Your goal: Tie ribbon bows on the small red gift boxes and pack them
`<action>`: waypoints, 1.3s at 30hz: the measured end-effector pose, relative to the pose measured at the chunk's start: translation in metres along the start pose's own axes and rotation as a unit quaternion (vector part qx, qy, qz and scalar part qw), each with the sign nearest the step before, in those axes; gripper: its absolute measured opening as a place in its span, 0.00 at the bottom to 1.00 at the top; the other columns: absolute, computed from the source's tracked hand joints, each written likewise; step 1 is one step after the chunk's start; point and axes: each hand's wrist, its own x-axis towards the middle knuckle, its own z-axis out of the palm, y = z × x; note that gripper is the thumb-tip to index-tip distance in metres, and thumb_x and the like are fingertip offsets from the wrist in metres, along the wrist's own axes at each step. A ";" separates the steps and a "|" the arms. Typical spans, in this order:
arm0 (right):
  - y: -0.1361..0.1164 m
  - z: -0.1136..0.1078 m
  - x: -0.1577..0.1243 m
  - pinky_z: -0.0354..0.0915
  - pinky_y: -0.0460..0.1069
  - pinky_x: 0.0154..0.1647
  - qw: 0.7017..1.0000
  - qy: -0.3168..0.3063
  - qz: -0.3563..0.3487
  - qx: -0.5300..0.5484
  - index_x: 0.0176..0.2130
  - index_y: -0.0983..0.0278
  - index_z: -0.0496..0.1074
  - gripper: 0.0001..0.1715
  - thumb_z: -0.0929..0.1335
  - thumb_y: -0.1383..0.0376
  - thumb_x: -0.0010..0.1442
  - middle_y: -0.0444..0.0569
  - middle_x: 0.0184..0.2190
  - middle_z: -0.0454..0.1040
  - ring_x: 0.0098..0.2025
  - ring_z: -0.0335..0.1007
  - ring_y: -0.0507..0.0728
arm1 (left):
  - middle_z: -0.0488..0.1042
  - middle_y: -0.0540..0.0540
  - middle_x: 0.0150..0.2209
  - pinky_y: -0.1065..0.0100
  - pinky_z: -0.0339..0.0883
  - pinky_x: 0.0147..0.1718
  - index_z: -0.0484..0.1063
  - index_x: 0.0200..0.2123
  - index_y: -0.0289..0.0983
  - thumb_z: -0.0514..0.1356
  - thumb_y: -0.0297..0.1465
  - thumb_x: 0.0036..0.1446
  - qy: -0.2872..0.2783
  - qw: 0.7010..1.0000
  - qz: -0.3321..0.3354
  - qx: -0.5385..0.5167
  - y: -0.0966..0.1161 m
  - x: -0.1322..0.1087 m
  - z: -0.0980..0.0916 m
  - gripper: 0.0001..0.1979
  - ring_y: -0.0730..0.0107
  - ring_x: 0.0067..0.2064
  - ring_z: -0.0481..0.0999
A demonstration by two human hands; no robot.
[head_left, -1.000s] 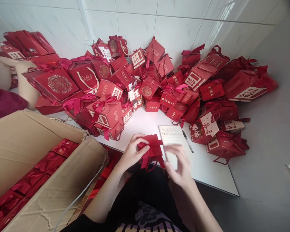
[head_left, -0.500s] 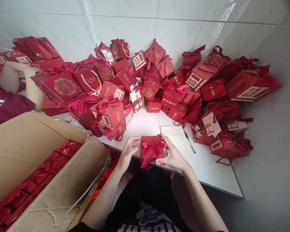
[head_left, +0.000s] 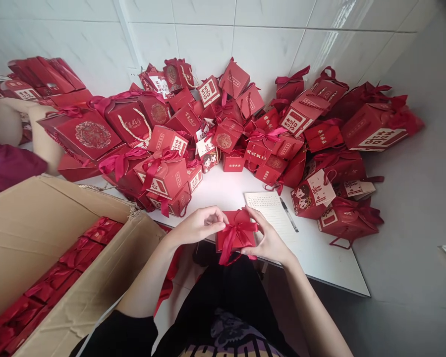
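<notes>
A small red gift box (head_left: 247, 241) sits at the front edge of the white table, tied on top with a shiny red ribbon bow (head_left: 237, 230). My right hand (head_left: 268, 241) grips the box's right side, thumb at the front and fingers behind. At the bow's left loop, my left hand (head_left: 199, 224) has thumb and index finger pinched together on the ribbon. A red cord handle hangs low at the front of the box. The box's underside is hidden from view.
Many red gift boxes (head_left: 228, 135) are heaped along the tiled wall. A lined notepad (head_left: 269, 218) and a pen (head_left: 289, 215) lie right of my hands. To the left stands an open cardboard carton (head_left: 96, 277) packed with red boxes. Another person's arm (head_left: 46, 129) shows at far left.
My left hand has moved right from beside the box onto the bow, and its fingers have closed on the ribbon. My right hand keeps its hold on the box.
</notes>
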 end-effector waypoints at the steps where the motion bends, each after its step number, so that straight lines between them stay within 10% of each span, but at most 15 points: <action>1: -0.002 -0.002 -0.001 0.51 0.62 0.62 1.000 0.005 -0.001 0.002 0.63 0.57 0.50 0.59 0.77 0.54 0.39 0.57 0.61 0.55 0.63 0.50 0.64 | 0.69 0.51 0.28 0.73 0.60 0.24 0.64 0.29 0.37 0.57 0.36 0.55 0.000 1.000 -0.003 -0.030 -0.001 0.000 0.000 0.09 0.78 0.24 0.65; 5: -0.009 -0.007 -0.004 0.52 0.61 0.62 1.000 -0.005 -0.010 0.013 0.63 0.56 0.49 0.58 0.76 0.54 0.40 0.56 0.62 0.54 0.63 0.51 0.64 | 0.61 0.56 0.21 0.76 0.51 0.16 0.61 0.29 0.37 0.57 0.37 0.55 0.008 0.996 -0.022 -0.084 0.000 -0.001 0.001 0.10 0.82 0.17 0.55; 12: -0.022 -0.012 -0.007 0.55 0.61 0.61 0.999 -0.002 -0.031 -0.027 0.63 0.54 0.48 0.59 0.76 0.53 0.40 0.54 0.62 0.55 0.63 0.50 0.64 | 0.69 0.51 0.27 0.75 0.61 0.24 0.67 0.30 0.36 0.58 0.33 0.54 0.067 0.998 -0.006 -0.013 0.011 -0.011 0.005 0.05 0.77 0.27 0.67; 18: -0.029 -0.022 -0.012 0.59 0.62 0.58 0.998 0.033 -0.022 -0.048 0.63 0.56 0.50 0.58 0.75 0.50 0.40 0.56 0.61 0.57 0.62 0.52 0.66 | 0.66 0.52 0.26 0.76 0.51 0.15 0.64 0.30 0.38 0.56 0.34 0.54 0.300 0.951 0.019 -0.075 -0.001 -0.026 0.009 0.06 0.80 0.21 0.61; 27: -0.047 -0.026 -0.008 0.61 0.61 0.56 0.990 0.077 -0.084 -0.078 0.63 0.54 0.48 0.57 0.75 0.53 0.42 0.55 0.61 0.57 0.62 0.54 0.66 | 0.65 0.50 0.30 0.76 0.59 0.20 0.64 0.29 0.37 0.58 0.36 0.54 0.312 0.938 0.054 0.139 0.029 -0.026 0.047 0.08 0.77 0.28 0.66; 33: -0.056 -0.022 -0.010 0.62 0.62 0.55 0.980 0.112 -0.137 -0.086 0.64 0.52 0.43 0.57 0.75 0.56 0.45 0.55 0.61 0.54 0.62 0.52 0.66 | 0.70 0.51 0.31 0.78 0.57 0.16 0.60 0.28 0.38 0.58 0.26 0.55 0.375 0.877 0.231 0.191 0.039 -0.032 0.062 0.07 0.83 0.21 0.64; 39: -0.076 -0.019 -0.010 0.59 0.67 0.57 0.962 0.170 -0.195 -0.091 0.63 0.50 0.41 0.58 0.75 0.57 0.45 0.55 0.61 0.51 0.63 0.50 0.68 | 0.73 0.50 0.28 0.74 0.69 0.24 0.66 0.37 0.39 0.61 0.21 0.50 0.407 0.749 0.375 0.365 0.057 -0.050 0.077 0.12 0.74 0.27 0.74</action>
